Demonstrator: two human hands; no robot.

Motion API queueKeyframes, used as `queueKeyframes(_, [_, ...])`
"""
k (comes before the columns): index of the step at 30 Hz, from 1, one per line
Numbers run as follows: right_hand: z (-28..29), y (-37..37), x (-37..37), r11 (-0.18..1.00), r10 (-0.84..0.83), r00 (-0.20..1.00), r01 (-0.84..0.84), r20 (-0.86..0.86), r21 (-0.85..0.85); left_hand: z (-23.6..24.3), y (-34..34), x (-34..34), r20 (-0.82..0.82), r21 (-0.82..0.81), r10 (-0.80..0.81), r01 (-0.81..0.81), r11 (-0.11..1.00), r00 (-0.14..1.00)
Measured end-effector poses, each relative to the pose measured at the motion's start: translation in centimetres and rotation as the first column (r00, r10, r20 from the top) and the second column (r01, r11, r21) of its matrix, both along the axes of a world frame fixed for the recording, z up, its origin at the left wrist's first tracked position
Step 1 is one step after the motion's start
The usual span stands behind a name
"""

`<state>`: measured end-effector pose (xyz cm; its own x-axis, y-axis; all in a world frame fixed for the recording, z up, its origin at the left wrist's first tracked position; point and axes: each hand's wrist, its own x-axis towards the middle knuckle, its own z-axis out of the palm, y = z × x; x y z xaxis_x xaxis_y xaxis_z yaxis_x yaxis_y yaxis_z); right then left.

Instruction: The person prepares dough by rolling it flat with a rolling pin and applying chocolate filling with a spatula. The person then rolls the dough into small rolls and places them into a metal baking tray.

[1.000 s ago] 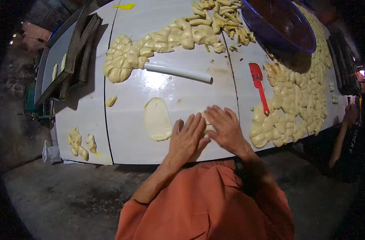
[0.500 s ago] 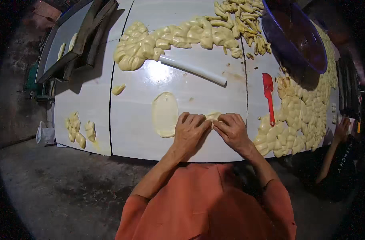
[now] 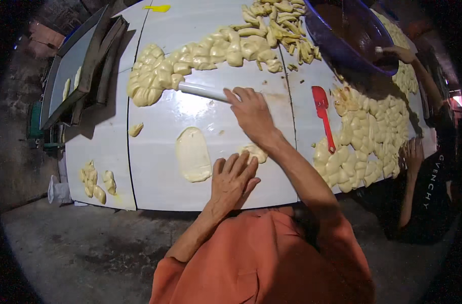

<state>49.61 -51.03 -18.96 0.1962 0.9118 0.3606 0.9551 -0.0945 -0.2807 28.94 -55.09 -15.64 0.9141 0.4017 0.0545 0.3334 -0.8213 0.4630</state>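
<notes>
My left hand (image 3: 233, 182) lies open on the worktop at the lower edge of a small dough piece (image 3: 256, 152). A thin flattened oval of pale dough (image 3: 193, 154) is just left of it. My right hand (image 3: 248, 109) has reached up to the white rolling pin (image 3: 200, 90), its fingers curled over the right end, which they hide. Rows of pale dough lumps (image 3: 190, 61) lie beyond the pin. A red spatula (image 3: 323, 116) is on the right beside a wide spread of dough pieces (image 3: 367, 131).
Stacked metal trays (image 3: 79, 71) sit at the left, near loose dough lumps (image 3: 91, 180). A purple basin (image 3: 342, 35) with brown contents stands at the back right. A co-worker's hands (image 3: 413, 152) and arm reach in from the right. A yellow tool (image 3: 160, 8) lies at the top.
My right hand has left the small dough piece and moved up onto the rolling pin, while my left hand stays low on the dough. A co-worker's hand now reaches to the basin rim.
</notes>
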Motion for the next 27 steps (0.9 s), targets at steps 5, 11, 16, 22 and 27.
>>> queueKeyframes(5, [1.2, -0.7, 1.3, 0.998, -0.008, 1.0, 0.007, -0.026, -0.068, -0.2, 0.7, -2.1, 0.132, 0.037, 0.104, -0.109, 0.993, 0.986])
queueKeyframes(11, [5.9, -11.6, 0.9, 0.973, 0.136, 0.965, -0.172, -0.223, -0.155, 0.6, 1.5, -2.5, 0.264, 0.248, 0.263, -0.329, 0.911, 0.928])
queueKeyframes(16, [2.8, -14.9, -0.4, 0.947, 0.106, 0.993, -0.118, -0.056, -0.299, -0.9, 0.4, -0.2, -0.035, 0.151, 0.326, -0.317, 0.936, 0.945])
queueKeyframes(22, [0.7, -10.9, 0.2, 0.957, -0.128, 0.99, 0.137, 0.051, -0.257, -1.8, 3.6, 3.3, -0.043, 0.196, 0.422, -0.407, 0.892, 0.906])
queueKeyframes(27, [0.0, -4.8, 2.9, 0.931, -0.269, 0.944, 0.305, 0.189, -0.199, -2.2, 9.0, 7.3, -0.031, 0.242, 0.467, -0.447, 0.861, 0.884])
